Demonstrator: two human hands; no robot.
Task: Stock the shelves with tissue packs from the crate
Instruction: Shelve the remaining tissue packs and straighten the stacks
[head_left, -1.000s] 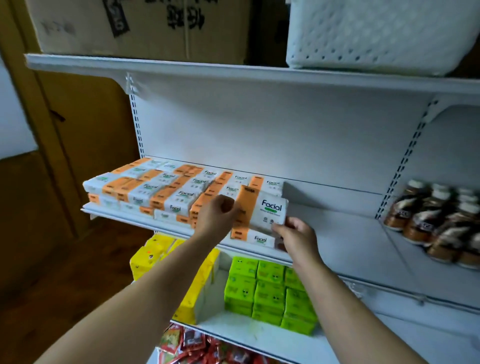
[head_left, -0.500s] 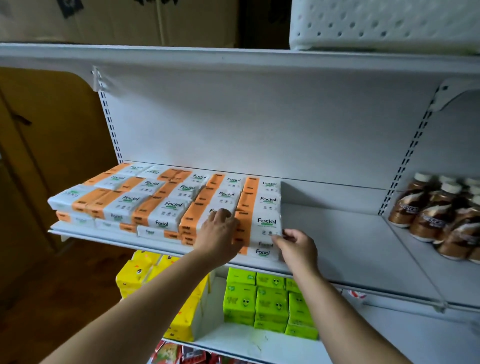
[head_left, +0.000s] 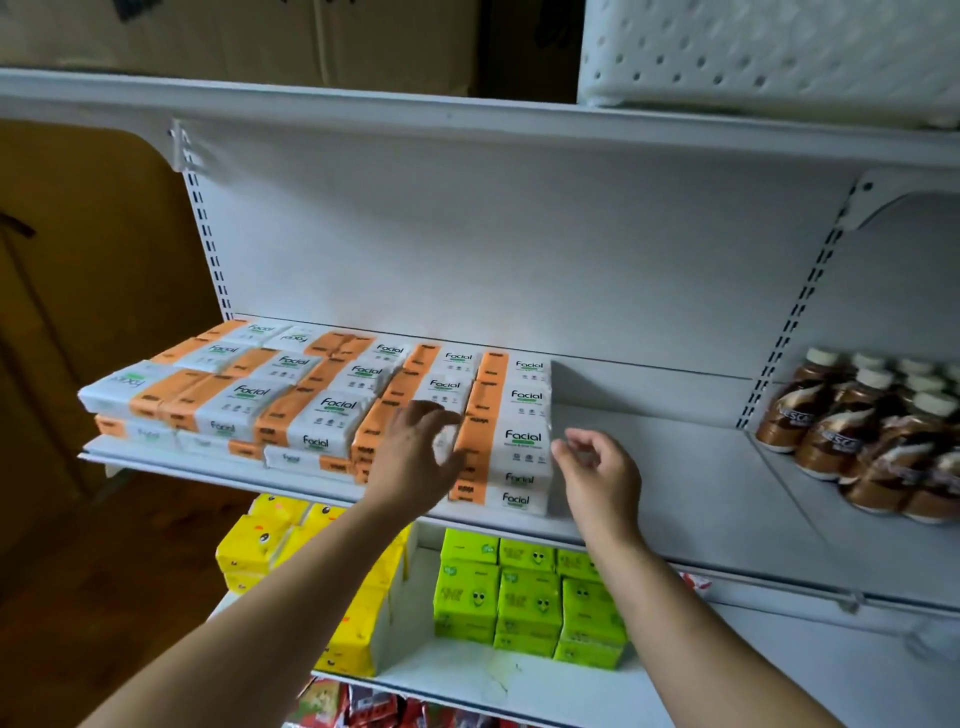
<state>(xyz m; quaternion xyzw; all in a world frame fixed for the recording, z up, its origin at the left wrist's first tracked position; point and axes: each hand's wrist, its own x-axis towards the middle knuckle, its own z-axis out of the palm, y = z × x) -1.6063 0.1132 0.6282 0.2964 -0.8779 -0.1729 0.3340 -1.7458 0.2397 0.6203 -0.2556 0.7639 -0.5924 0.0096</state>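
On the middle shelf (head_left: 675, 467), the tissue pack (head_left: 522, 441) now lies flat atop the right-end stack (head_left: 514, 499) and your left hand (head_left: 415, 457) and right hand (head_left: 600, 467) have let go, fingers loosely spread, so that placement looks finished.

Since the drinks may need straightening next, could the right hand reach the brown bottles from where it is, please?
Probably yes: the right hand hovers open over bare shelf, and nothing stands between it and the brown bottles to its right.

2 hands (head_left: 415, 457), 3 shelves (head_left: 675, 467)
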